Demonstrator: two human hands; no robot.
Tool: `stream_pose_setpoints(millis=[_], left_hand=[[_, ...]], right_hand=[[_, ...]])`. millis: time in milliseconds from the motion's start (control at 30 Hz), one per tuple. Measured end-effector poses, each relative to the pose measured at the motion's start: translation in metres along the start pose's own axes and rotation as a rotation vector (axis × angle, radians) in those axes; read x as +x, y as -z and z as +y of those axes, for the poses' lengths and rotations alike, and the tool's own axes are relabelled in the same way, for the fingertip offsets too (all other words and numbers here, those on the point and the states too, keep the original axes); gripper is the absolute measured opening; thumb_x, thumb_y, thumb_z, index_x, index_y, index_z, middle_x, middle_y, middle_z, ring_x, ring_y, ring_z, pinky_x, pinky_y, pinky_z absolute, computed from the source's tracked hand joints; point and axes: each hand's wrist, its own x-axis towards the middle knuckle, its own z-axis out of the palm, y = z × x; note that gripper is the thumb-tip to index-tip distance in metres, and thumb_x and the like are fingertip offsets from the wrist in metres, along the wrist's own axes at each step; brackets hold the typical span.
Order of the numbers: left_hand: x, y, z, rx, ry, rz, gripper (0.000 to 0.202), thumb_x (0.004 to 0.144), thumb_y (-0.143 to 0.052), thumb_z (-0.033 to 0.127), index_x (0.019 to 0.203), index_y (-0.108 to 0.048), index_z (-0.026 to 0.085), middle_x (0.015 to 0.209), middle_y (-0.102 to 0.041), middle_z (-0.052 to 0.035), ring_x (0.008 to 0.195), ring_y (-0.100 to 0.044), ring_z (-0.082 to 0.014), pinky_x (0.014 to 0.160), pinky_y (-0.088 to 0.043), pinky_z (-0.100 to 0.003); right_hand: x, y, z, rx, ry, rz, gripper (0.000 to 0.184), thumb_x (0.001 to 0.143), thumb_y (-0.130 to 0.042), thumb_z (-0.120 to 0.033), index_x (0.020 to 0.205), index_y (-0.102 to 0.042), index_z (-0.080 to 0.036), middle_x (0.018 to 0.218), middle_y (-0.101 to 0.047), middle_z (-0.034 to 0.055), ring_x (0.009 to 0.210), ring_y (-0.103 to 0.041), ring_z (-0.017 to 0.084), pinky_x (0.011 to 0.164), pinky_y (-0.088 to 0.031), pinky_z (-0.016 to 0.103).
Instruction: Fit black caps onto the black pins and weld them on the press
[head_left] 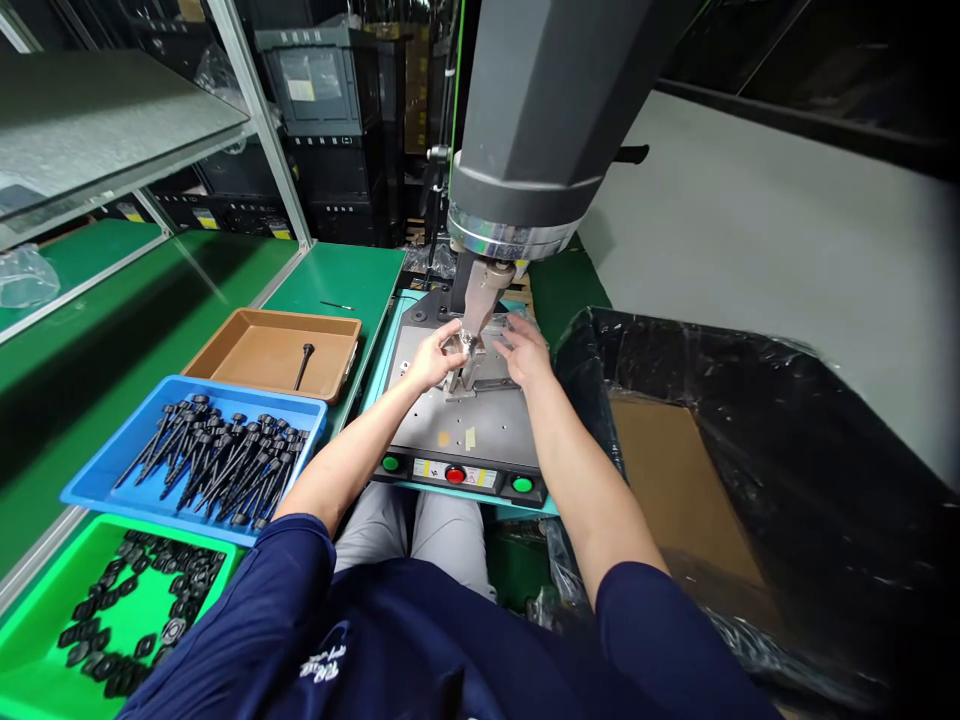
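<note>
My left hand (433, 360) is at the left side of a small metal fixture (460, 382), thumb and index finger apart beside its shiny upper part. Whether it touches the fixture I cannot tell. On the fixture's other side, my right hand (527, 352) is slightly blurred, its fingers spread with nothing visible in them. A flat, tapered metal tool head (484, 292) comes down from the grey machine head (536, 120) and meets the top of the fixture between my hands. What sits inside the fixture is mostly hidden. Beneath lies a grey machine base plate (420, 430).
Two green buttons and a red button (455, 475) line the base's front edge. To the left are a brown tray (247, 345) with one black stemmed part (304, 367), a blue tray (97, 480) of similar parts and a green bin (34, 660) of black pieces. A black-lined box (750, 380) stands right.
</note>
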Motion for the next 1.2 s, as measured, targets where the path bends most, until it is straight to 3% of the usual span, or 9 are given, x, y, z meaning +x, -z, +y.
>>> stream_pose_setpoints(millis=[133, 267, 467, 600, 733, 800, 900, 967, 1200], left_hand=[[0.004, -0.004, 0.002, 0.053, -0.060, -0.093, 0.077, 0.067, -0.070, 0.015, 0.141, -0.050, 0.015, 0.116, -0.068, -0.0113, 0.059, -0.061, -0.0104, 0.053, -0.049, -0.023], [0.009, -0.005, -0.002, 0.127, -0.153, -0.120, 0.067, 0.068, -0.066, 0.014, 0.134, -0.056, 0.016, 0.108, -0.068, -0.0068, 0.059, -0.057, -0.0083, 0.056, -0.049, -0.022], [0.010, -0.004, 0.000, 0.183, -0.125, -0.175, 0.047, 0.067, -0.065, 0.014, 0.114, -0.063, 0.012, 0.100, -0.068, -0.0045, 0.062, -0.054, -0.0083, 0.055, -0.046, -0.019], [0.010, -0.004, 0.005, 0.182, -0.093, -0.194, 0.044, 0.067, -0.068, 0.015, 0.110, -0.062, 0.012, 0.092, -0.065, -0.0028, 0.065, -0.054, -0.0092, 0.055, -0.047, -0.019], [0.009, -0.003, 0.003, 0.243, -0.096, -0.179, 0.042, 0.066, -0.070, 0.014, 0.106, -0.062, 0.012, 0.092, -0.062, -0.0027, 0.065, -0.053, -0.0094, 0.055, -0.047, -0.020], [0.008, -0.003, 0.001, 0.261, -0.075, -0.160, 0.045, 0.066, -0.071, 0.014, 0.109, -0.061, 0.011, 0.097, -0.062, -0.0046, 0.066, -0.054, -0.0093, 0.055, -0.048, -0.020], [0.006, -0.004, -0.002, 0.208, 0.002, -0.140, 0.055, 0.068, -0.072, 0.016, 0.121, -0.057, 0.010, 0.108, -0.063, -0.0089, 0.062, -0.054, -0.0079, 0.054, -0.049, -0.022], [0.005, -0.003, -0.003, 0.160, 0.044, -0.124, 0.065, 0.069, -0.074, 0.017, 0.129, -0.053, 0.010, 0.116, -0.063, -0.0123, 0.058, -0.054, -0.0064, 0.054, -0.049, -0.023], [0.008, 0.004, -0.001, 0.177, 0.075, -0.106, 0.094, 0.066, -0.082, 0.027, 0.147, -0.038, 0.009, 0.122, -0.063, -0.0189, 0.054, -0.053, -0.0059, 0.050, -0.044, -0.022]], right_hand=[[0.023, 0.013, -0.019, 0.030, 0.056, -0.022, 0.039, 0.064, -0.065, -0.023, 0.103, -0.063, -0.028, 0.125, -0.057, 0.0019, 0.114, -0.053, 0.022, 0.093, -0.051, 0.046], [0.020, 0.026, -0.019, 0.086, 0.111, 0.029, 0.040, 0.067, -0.063, -0.020, 0.106, -0.062, -0.030, 0.132, -0.054, 0.0012, 0.117, -0.054, 0.021, 0.095, -0.052, 0.047], [-0.024, 0.030, 0.018, 0.204, -0.256, 0.155, 0.037, 0.065, -0.058, -0.009, 0.099, -0.060, -0.025, 0.123, -0.062, 0.0065, 0.102, -0.065, 0.020, 0.095, -0.053, 0.046], [-0.054, 0.025, 0.032, 0.304, -0.344, 0.075, 0.041, 0.063, -0.053, -0.004, 0.098, -0.060, -0.025, 0.108, -0.070, 0.0045, 0.098, -0.068, 0.019, 0.099, -0.051, 0.045], [-0.079, 0.022, 0.029, 0.408, -0.272, -0.185, 0.046, 0.067, -0.054, -0.007, 0.107, -0.063, -0.028, 0.114, -0.071, 0.0016, 0.108, -0.065, 0.020, 0.105, -0.045, 0.050], [-0.086, 0.021, 0.025, 0.423, -0.268, -0.246, 0.038, 0.073, -0.058, -0.014, 0.108, -0.065, -0.028, 0.116, -0.070, 0.0021, 0.112, -0.063, 0.021, 0.105, -0.045, 0.050], [-0.086, 0.015, 0.018, 0.400, -0.301, -0.114, 0.019, 0.087, -0.059, -0.034, 0.102, -0.067, -0.026, 0.113, -0.071, 0.0043, 0.110, -0.064, 0.021, 0.098, -0.051, 0.043], [-0.079, 0.010, 0.012, 0.366, -0.315, 0.002, 0.023, 0.094, -0.052, -0.041, 0.099, -0.067, -0.024, 0.110, -0.072, 0.0056, 0.104, -0.066, 0.020, 0.090, -0.055, 0.037], [-0.060, 0.000, 0.001, 0.355, -0.313, 0.058, 0.024, 0.098, -0.049, -0.034, 0.099, -0.067, -0.019, 0.100, -0.073, 0.0080, 0.077, -0.067, 0.015, 0.057, -0.053, 0.022]])
